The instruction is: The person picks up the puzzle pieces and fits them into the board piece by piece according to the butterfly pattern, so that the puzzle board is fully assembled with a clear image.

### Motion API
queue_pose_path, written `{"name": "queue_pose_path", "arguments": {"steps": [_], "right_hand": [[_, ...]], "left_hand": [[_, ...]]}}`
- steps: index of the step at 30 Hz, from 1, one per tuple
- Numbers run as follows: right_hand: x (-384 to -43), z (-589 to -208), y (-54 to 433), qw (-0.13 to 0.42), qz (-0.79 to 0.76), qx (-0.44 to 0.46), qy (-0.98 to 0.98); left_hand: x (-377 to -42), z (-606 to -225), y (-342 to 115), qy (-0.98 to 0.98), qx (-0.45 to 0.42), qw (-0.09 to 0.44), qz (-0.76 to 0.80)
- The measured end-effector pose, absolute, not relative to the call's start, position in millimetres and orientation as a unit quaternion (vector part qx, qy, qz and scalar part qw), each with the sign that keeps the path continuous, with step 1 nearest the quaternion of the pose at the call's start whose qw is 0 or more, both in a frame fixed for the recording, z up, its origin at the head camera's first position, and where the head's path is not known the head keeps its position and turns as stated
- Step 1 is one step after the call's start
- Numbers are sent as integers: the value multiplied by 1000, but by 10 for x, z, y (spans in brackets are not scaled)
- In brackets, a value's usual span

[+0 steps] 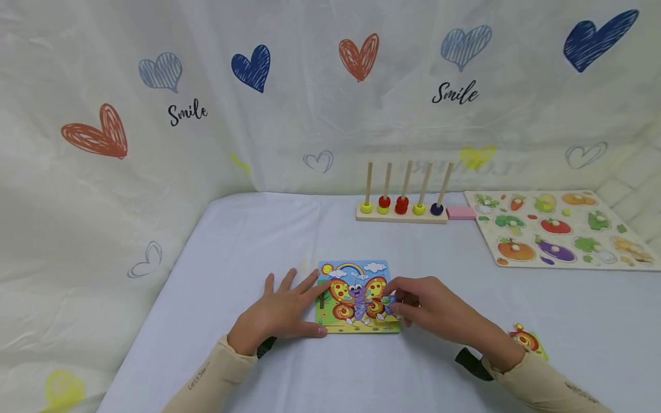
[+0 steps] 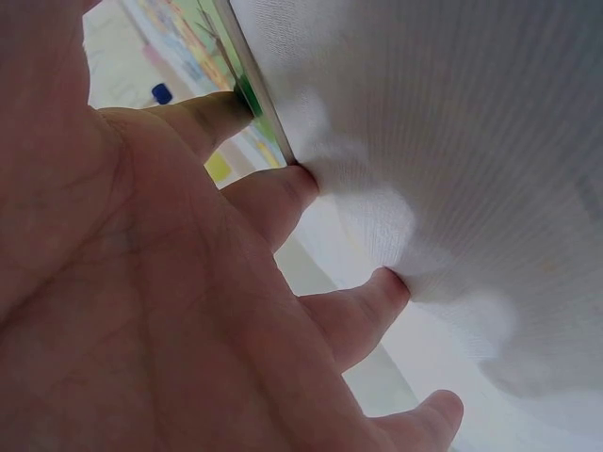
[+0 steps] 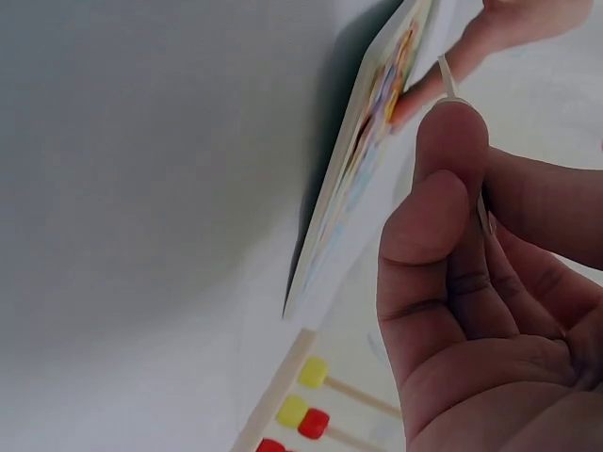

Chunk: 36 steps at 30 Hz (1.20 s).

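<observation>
A square butterfly puzzle board (image 1: 356,328) lies on the white table in front of me. My left hand (image 1: 284,307) rests at its left side with fingers spread; in the left wrist view one fingertip overlaps the board's face and the others touch the cloth. My right hand (image 1: 426,301) is over the board's right part and pinches a small puzzle piece (image 1: 388,300), blue and purple where it shows. Only a thin pale edge of that piece (image 3: 447,75) appears past the fingertips in the right wrist view. Another puzzle piece (image 1: 528,339) lies beside my right wrist, partly hidden by it.
A wooden bead-stacking rack (image 1: 403,218) with upright pegs and coloured beads stands at the back. Against its right end lies a pink block (image 1: 461,213). A large vegetable peg puzzle (image 1: 527,223) takes up the back right, with a heart-printed white curtain (image 1: 310,115) behind.
</observation>
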State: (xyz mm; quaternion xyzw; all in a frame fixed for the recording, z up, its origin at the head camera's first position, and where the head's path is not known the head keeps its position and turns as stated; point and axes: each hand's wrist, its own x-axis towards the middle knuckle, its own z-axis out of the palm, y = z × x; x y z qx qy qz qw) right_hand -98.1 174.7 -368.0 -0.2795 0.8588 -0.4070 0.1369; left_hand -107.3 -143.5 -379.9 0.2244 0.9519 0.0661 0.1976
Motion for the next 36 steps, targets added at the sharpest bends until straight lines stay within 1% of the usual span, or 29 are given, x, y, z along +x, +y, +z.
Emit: {"name": "queue_pose_path", "arguments": {"steps": [11,22,31,36], "right_hand": [[-1096,-3774,1412,134,-413,-294,852],[-1131,-3865,1194,113,-363,-279,882],[-1117,-3894,1142,124,-322,-262,901],[-1087,-3881,1086,138,-292,-222,920]], "left_hand": [[-1062,-3796,-1441,952,226,194,66],[-1087,-3810,-1446,952,229,192,69],[-1094,-3806,-1444,951,227,201,67],[-1093,-3792,-1451,951,229,199,67]]}}
